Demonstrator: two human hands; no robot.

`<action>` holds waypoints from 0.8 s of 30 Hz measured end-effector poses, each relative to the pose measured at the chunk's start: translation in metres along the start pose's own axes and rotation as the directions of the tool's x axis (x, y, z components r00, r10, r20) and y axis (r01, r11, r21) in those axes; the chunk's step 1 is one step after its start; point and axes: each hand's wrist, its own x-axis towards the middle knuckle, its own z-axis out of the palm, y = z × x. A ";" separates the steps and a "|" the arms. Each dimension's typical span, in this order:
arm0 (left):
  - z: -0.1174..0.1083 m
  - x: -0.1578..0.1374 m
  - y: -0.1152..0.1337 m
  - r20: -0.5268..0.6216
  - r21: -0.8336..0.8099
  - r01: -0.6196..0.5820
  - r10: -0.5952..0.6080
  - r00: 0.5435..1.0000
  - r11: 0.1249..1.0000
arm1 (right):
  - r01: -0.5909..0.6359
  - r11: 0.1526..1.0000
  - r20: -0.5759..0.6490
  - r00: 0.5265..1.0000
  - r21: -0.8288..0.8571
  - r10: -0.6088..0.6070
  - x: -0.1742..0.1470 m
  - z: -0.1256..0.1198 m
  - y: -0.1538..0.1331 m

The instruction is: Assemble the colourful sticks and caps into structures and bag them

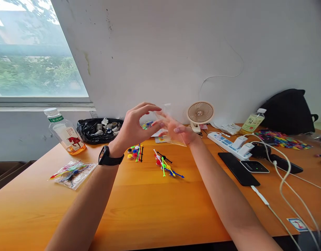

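Observation:
My left hand (139, 120), with a black watch on its wrist, is raised over the table with fingers curved and thumb apart, holding nothing I can see. Just right of it, my right hand (177, 130) holds a clear plastic bag (180, 141), its fingers blurred behind the film and its thumb in front. Below the hands lies a cluster of colourful arrow spinners (164, 165) on round bases. Farther left are loose round bases (130, 156) and several thin arrow pointers (139, 153). A filled clear bag of arrow parts (73, 173) rests near my left forearm.
At left stand a tea bottle (69, 134) and an opened black bag (84, 130). A small fan (200, 113) is by the wall. On the right are a power strip (225, 144), a phone (237, 169), cables, another bottle (253, 121), and a colourful pile (283, 137).

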 end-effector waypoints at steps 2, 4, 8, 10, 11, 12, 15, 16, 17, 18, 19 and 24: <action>0.001 0.000 0.000 0.012 -0.015 0.016 -0.016 1.000 1.000 | -0.006 0.999 0.011 1.000 -0.038 0.007 0.000 0.000 -0.001; 0.000 -0.001 -0.001 0.016 -0.025 0.041 -0.040 0.999 0.999 | -0.018 0.998 0.016 1.000 -0.066 0.020 0.000 0.000 -0.002; -0.004 -0.002 -0.003 0.086 -0.062 0.099 -0.093 0.992 0.993 | -0.069 0.994 0.018 0.997 -0.089 0.070 -0.002 -0.003 -0.004; -0.008 -0.003 -0.003 0.171 -0.081 0.119 -0.104 0.980 0.990 | -0.097 0.990 0.041 0.994 -0.106 0.102 -0.005 -0.005 -0.006; -0.010 -0.003 -0.003 0.220 -0.087 0.127 -0.105 0.970 0.988 | -0.111 0.987 0.051 0.992 -0.119 0.118 -0.007 -0.006 -0.008; -0.011 -0.003 -0.003 0.268 -0.094 0.135 -0.105 0.958 0.986 | -0.124 0.983 0.058 0.990 -0.135 0.132 -0.008 -0.007 -0.010; -0.014 -0.004 -0.003 0.421 -0.131 0.167 -0.098 0.902 0.977 | -0.158 0.970 0.068 0.982 -0.187 0.174 -0.013 -0.008 -0.019; -0.013 -0.004 -0.004 0.467 -0.146 0.179 -0.091 0.880 0.973 | -0.159 0.967 0.078 0.981 -0.198 0.177 -0.014 -0.008 -0.021; -0.013 -0.005 -0.004 0.503 -0.163 0.186 -0.081 0.860 0.969 | -0.157 0.966 0.091 0.980 -0.207 0.178 -0.015 -0.007 -0.023; -0.012 -0.005 -0.005 0.528 -0.179 0.190 -0.069 0.847 0.965 | -0.153 0.965 0.105 0.978 -0.213 0.178 -0.015 -0.007 -0.025; -0.010 -0.006 -0.005 0.542 -0.194 0.195 -0.061 0.838 0.961 | -0.148 0.965 0.120 0.977 -0.217 0.177 -0.015 -0.006 -0.026; -0.003 -0.005 -0.007 0.568 -0.321 0.224 -0.003 0.823 0.920 | -0.161 0.958 0.149 0.969 -0.239 0.200 -0.012 -0.001 -0.027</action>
